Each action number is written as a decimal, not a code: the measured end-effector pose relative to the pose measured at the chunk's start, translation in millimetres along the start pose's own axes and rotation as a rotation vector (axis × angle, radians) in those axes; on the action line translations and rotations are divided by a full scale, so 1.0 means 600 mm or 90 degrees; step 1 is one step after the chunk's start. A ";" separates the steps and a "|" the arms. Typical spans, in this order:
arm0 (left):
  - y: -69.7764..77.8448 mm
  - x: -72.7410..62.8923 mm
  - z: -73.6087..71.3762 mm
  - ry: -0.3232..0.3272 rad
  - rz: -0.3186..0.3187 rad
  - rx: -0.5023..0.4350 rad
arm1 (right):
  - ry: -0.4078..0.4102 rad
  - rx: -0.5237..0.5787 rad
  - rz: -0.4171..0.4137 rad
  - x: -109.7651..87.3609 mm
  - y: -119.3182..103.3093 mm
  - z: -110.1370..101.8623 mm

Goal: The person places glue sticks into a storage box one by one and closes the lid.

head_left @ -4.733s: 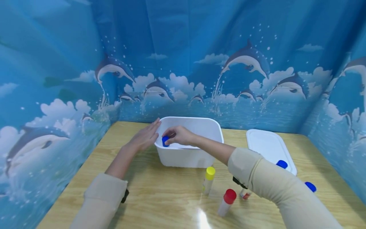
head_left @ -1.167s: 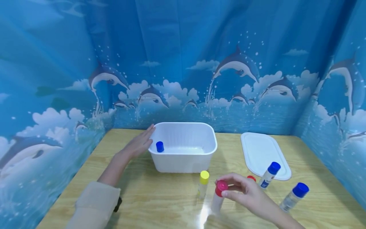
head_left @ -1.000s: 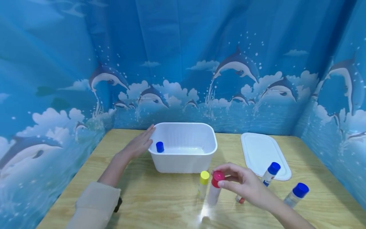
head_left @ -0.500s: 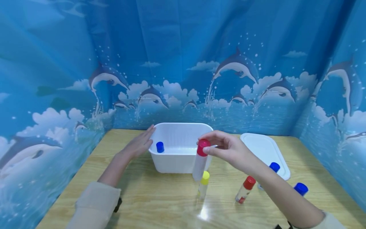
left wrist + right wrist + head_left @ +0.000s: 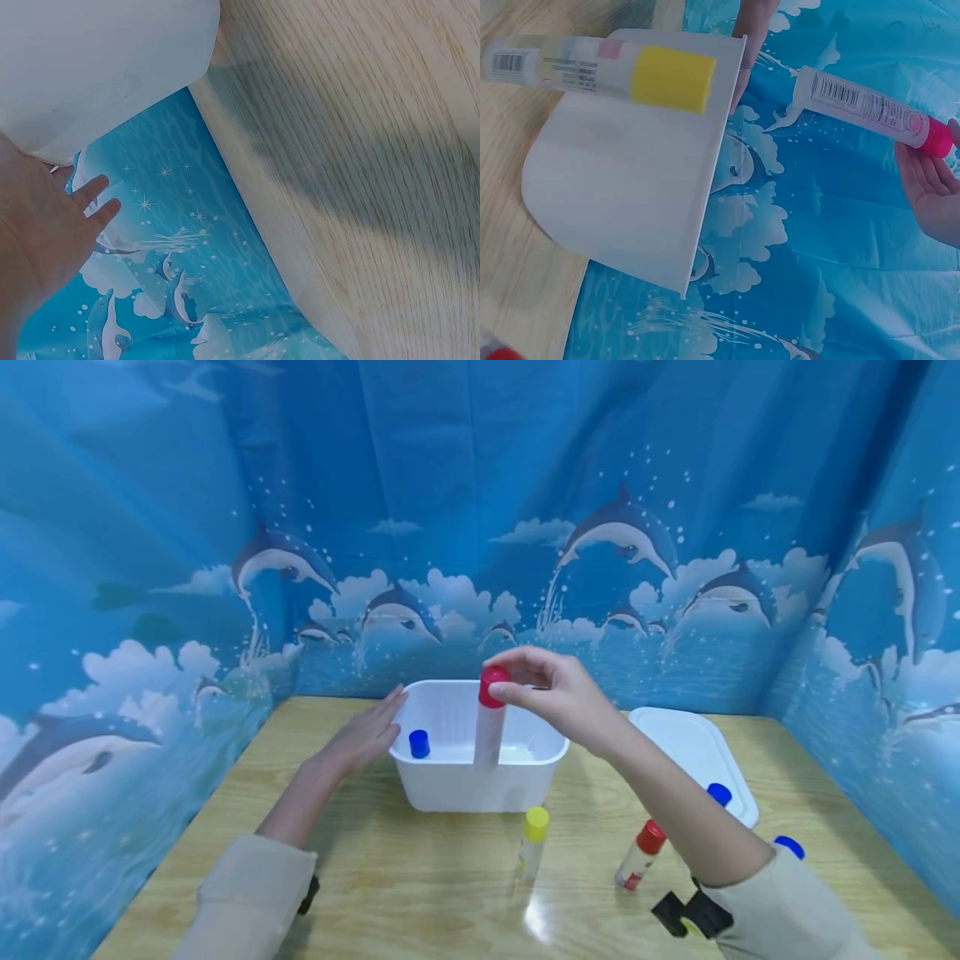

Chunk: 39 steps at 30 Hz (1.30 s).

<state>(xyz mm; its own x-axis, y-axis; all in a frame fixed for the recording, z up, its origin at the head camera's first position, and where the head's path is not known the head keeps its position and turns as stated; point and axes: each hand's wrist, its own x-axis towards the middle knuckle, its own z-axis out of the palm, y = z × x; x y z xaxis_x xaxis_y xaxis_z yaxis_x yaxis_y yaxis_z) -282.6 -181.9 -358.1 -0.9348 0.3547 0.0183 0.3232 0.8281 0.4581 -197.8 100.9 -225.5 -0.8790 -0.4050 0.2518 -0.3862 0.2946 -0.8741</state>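
Note:
My right hand [image 5: 566,700] pinches a glue stick [image 5: 490,733] by its red cap, thumb on the near side. The stick hangs upright over the white plastic bin [image 5: 480,789], its lower end in front of or inside the near rim; I cannot tell which. In the right wrist view the barcoded glue stick [image 5: 870,109] is held clear of the bin's wall [image 5: 630,180]. My left hand [image 5: 362,739] rests with straight fingers against the bin's left rim. A blue-capped glue stick [image 5: 419,744] stands in the bin's left corner, only its top showing.
A yellow-capped glue stick [image 5: 533,845] stands before the bin. Right of it is a smaller red-capped glue stick [image 5: 641,856]. Two blue caps, one at the lid's corner [image 5: 718,794] and one farther right [image 5: 789,847], show behind my right arm. The white lid [image 5: 686,747] lies back right.
The blue-capped stick was put into the bin and let go. My right hand then took the red-capped glue stick from the table and raised it leftward to the bin. My left hand stays.

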 end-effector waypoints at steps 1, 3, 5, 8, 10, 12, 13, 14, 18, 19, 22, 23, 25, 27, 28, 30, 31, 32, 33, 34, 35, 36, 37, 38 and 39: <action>-0.001 0.000 0.000 -0.001 0.000 0.001 | 0.005 -0.003 -0.005 0.006 0.001 0.001; -0.001 0.001 0.000 -0.002 -0.003 0.002 | 0.019 -0.015 -0.011 0.019 0.003 0.003; -0.001 0.001 0.000 -0.004 -0.007 0.004 | 0.029 -0.020 -0.011 0.031 0.005 0.006; 0.000 0.001 -0.001 -0.009 -0.015 0.006 | 0.043 -0.023 0.001 0.049 0.011 0.010; 0.000 0.001 -0.001 -0.011 -0.017 0.008 | 0.050 -0.022 0.011 0.060 0.016 0.012; 0.000 0.001 -0.002 -0.013 -0.019 0.009 | 0.056 -0.025 0.017 0.071 0.022 0.014; 0.000 0.000 -0.002 -0.012 -0.020 0.008 | 0.059 -0.025 0.017 0.076 0.025 0.015; 0.000 0.000 -0.003 -0.012 -0.021 0.007 | 0.061 -0.025 0.017 0.081 0.029 0.015; -0.001 0.001 -0.002 -0.012 -0.025 0.003 | 0.069 -0.024 0.019 0.100 0.046 0.020; -0.001 0.001 -0.002 -0.011 -0.025 0.002 | 0.072 -0.023 0.022 0.104 0.051 0.022; -0.002 0.002 -0.002 -0.009 -0.025 0.005 | 0.074 -0.025 0.034 0.115 0.066 0.028; -0.003 0.003 -0.001 -0.009 -0.025 0.007 | 0.073 -0.027 0.037 0.118 0.071 0.030; -0.003 0.003 -0.001 -0.009 -0.025 0.007 | 0.069 -0.031 0.045 0.124 0.081 0.035; -0.003 0.004 -0.001 -0.009 -0.026 0.004 | 0.061 -0.034 0.049 0.128 0.090 0.041; -0.003 0.004 -0.001 -0.009 -0.026 0.003 | 0.057 -0.035 0.051 0.130 0.095 0.044; -0.003 0.004 -0.001 -0.008 -0.025 -0.001 | 0.046 -0.034 0.056 0.135 0.105 0.050; -0.003 0.005 -0.001 -0.008 -0.022 -0.001 | 0.038 -0.032 0.058 0.136 0.110 0.053; -0.003 0.005 -0.001 -0.007 -0.020 -0.002 | 0.031 -0.029 0.061 0.137 0.115 0.056; -0.003 0.005 -0.001 -0.007 -0.017 -0.002 | 0.025 -0.028 0.065 0.139 0.119 0.059; -0.003 0.005 -0.001 -0.006 -0.014 -0.002 | 0.019 -0.026 0.068 0.140 0.124 0.062; -0.003 0.005 0.000 -0.007 -0.012 -0.001 | 0.012 -0.026 0.072 0.141 0.128 0.065; -0.003 0.005 0.000 -0.006 -0.010 -0.001 | 0.005 -0.025 0.076 0.142 0.132 0.068; -0.003 0.005 0.000 -0.007 -0.008 -0.001 | -0.002 -0.026 0.079 0.142 0.135 0.072; -0.003 0.004 0.000 -0.007 -0.008 -0.002 | -0.009 -0.029 0.081 0.143 0.140 0.075; -0.003 0.004 0.000 -0.008 -0.008 -0.002 | -0.017 -0.032 0.083 0.144 0.144 0.078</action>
<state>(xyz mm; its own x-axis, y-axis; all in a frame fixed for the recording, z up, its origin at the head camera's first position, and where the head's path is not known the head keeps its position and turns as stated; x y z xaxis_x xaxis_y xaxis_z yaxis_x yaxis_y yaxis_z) -285.5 -182.4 -359.1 -0.9371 0.3490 0.0016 0.3103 0.8311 0.4615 -293.9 51.0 -298.5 -0.9150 -0.3833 0.1261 -0.2838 0.3893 -0.8763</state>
